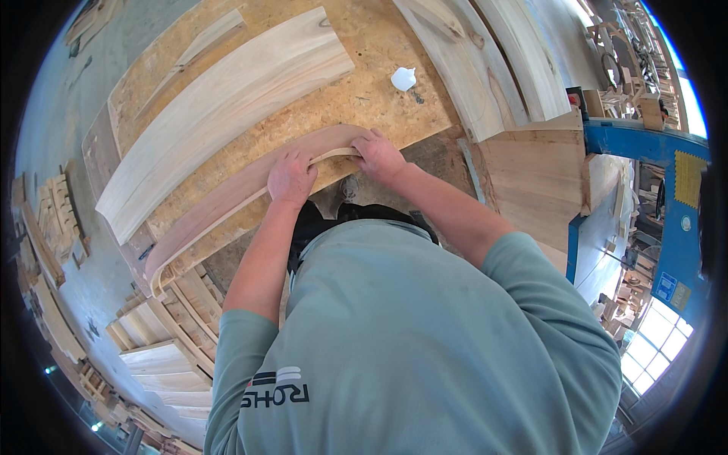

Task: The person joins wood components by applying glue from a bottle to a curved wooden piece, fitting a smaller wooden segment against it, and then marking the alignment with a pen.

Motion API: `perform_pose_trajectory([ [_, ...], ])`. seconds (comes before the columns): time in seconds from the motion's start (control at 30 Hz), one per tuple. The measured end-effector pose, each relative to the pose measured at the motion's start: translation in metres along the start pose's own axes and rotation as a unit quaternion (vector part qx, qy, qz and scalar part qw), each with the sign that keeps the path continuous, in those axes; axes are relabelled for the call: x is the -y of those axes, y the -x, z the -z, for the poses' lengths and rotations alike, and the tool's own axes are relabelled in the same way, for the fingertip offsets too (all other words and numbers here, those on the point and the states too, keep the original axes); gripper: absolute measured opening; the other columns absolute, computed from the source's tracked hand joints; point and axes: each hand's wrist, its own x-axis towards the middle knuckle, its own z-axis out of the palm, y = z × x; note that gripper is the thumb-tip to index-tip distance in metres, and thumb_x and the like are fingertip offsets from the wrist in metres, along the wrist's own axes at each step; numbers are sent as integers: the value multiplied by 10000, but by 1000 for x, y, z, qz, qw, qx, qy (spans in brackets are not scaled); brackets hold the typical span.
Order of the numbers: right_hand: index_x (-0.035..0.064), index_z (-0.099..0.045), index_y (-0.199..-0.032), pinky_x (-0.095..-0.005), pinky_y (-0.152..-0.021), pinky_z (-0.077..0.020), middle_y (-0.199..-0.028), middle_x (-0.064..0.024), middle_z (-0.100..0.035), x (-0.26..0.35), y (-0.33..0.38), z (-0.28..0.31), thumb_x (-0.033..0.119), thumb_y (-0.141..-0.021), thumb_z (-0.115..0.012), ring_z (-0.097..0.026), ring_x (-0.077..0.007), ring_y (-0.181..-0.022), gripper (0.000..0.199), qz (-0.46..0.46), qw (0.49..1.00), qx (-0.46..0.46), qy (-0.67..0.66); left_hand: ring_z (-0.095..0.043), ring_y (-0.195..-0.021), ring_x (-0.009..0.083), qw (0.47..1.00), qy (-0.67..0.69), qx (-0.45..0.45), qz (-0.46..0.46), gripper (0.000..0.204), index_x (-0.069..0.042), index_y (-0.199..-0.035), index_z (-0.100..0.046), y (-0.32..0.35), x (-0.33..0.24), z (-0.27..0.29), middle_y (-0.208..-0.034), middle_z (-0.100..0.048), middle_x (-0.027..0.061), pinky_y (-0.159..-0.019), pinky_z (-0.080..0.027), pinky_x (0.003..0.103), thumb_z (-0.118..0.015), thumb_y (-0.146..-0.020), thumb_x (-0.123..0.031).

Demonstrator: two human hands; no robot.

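Observation:
A long, narrow reddish-brown wooden board [216,199] lies along the near edge of the workbench [379,45]. Its near side shows a paler edge. My left hand [292,178] grips that near edge around the middle of the board, fingers over the top face. Close to the right end, my right hand [377,157] has its fingers curled round the board. A pale edge shows between the two hands. The undersides of both hands are hidden. Farther back on the bench rests a wide pale board [227,114], apart from my hands.
Behind the wide board lies a thin offcut [208,38]. A small white object [403,79] sits near the right side of the bench. Long planks [485,68] lie at the far right, beside a blue machine frame [644,140]. Stacked timber [171,371] stands at the lower left.

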Motion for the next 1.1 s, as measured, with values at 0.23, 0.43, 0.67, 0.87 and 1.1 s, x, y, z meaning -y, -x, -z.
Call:
perform_pose_trajectory([
  [0.23,41,-684,-1031,-400,-874,-519,-1034,-169,-691,2,-18,36,99,-804,-649,-642,-324,-976,236,-71,978,155,-118,-641,-984,276,1000,3,-3,-1,125,-138,-897,-719,1,1,2,-967,-679,49,-827,-554,412,-683,-803,-212],
  [0.43,55,-714,-1131,-361,-818,-523,-951,-140,-732,-9,-44,56,161,-846,-612,-677,-224,-883,321,-120,930,286,-195,-647,-970,280,1000,-6,-1,-3,130,-139,-897,-740,1,0,0,-971,-681,57,-830,-556,409,-679,-806,-210],
  [0.67,92,-764,-1107,-369,-846,-536,-989,-137,-752,-15,-46,40,372,-884,-716,-698,-261,-930,362,-89,952,261,-132,-649,-961,283,1000,3,-18,-12,127,-129,-880,-743,1,0,0,-964,-684,63,-823,-557,409,-675,-801,-201],
  [0.87,107,-768,-1106,-385,-845,-540,-1006,-144,-751,-20,-43,38,353,-891,-690,-699,-291,-918,336,-79,958,241,-132,-653,-951,288,1000,7,-15,-16,121,-117,-866,-734,0,0,0,-949,-686,67,-811,-560,412,-674,-799,-198],
  [1.1,110,-779,-1074,-387,-859,-536,-1002,-150,-750,-12,-48,42,373,-907,-658,-697,-303,-944,334,-98,953,263,-115,-653,-954,294,1000,8,-12,-15,137,-108,-888,-731,0,1,-1,-940,-686,74,-806,-562,423,-674,-808,-202],
])
